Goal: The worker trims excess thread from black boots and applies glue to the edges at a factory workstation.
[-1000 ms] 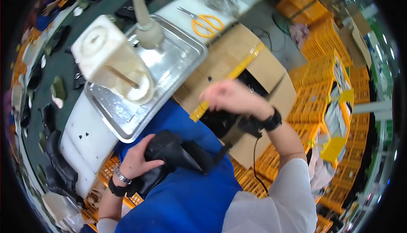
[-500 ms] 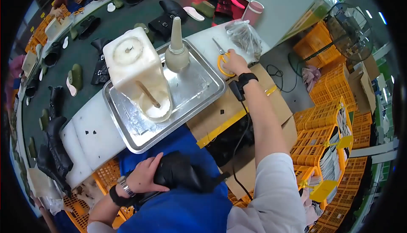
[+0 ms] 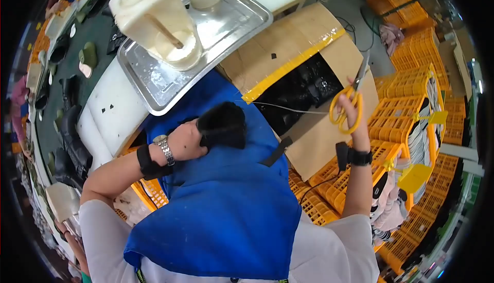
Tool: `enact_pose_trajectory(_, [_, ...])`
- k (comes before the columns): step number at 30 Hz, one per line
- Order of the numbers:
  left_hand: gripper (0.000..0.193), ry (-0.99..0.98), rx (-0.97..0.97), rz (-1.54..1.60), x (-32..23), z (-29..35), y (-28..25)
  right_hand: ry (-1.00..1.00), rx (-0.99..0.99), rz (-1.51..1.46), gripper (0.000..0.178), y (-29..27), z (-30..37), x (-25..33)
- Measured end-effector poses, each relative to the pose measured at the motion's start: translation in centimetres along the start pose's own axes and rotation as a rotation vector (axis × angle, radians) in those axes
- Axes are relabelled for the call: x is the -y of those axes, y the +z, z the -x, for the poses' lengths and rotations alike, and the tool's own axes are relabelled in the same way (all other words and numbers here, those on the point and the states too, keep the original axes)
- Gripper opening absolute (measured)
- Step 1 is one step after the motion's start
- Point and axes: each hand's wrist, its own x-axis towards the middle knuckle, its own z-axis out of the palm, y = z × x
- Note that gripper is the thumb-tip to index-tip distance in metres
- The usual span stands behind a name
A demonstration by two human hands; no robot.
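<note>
Half a second before, the right hand (image 3: 352, 109) was at the worktop (image 3: 113, 116) beside the tray (image 3: 252, 18); at this moment it had lifted the yellow-handled scissors (image 3: 356, 83) and held them above the right flap of the cardboard box (image 3: 319, 152), blades pointing away from the person. The left hand (image 3: 186, 141) was closed around the black boot (image 3: 224, 123), which lay over the blue apron (image 3: 221, 206). It seemed that tool and boot were now both in hand, though well apart.

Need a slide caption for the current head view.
Left hand gripping a black boot over a blue apron, right hand holding yellow-handled scissors near an open cardboard box.
</note>
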Motion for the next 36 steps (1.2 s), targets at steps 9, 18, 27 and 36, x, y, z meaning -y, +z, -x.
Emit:
enact_pose_trajectory(9, [0.038,-0.186,-0.195,0.737,-4.4,-4.6,-4.1,-0.115,0.019,0.282,0.053,3.4,9.1,-2.2])
enact_pose_trajectory(18, [0.029,-0.042,-0.399,0.497,-6.8,-6.7,-1.3,-0.183,-0.058,0.628,0.052,7.4,8.1,3.1])
enact_pose_trajectory(27, [0.029,-0.016,-0.417,0.475,-6.9,-7.1,-0.7,-0.275,-0.267,0.731,0.048,9.5,7.4,2.4])
enact_pose_trajectory(36, [0.026,-0.075,-0.423,0.466,-7.6,-6.9,-1.1,-0.281,-0.271,0.752,0.047,9.8,7.3,1.8])
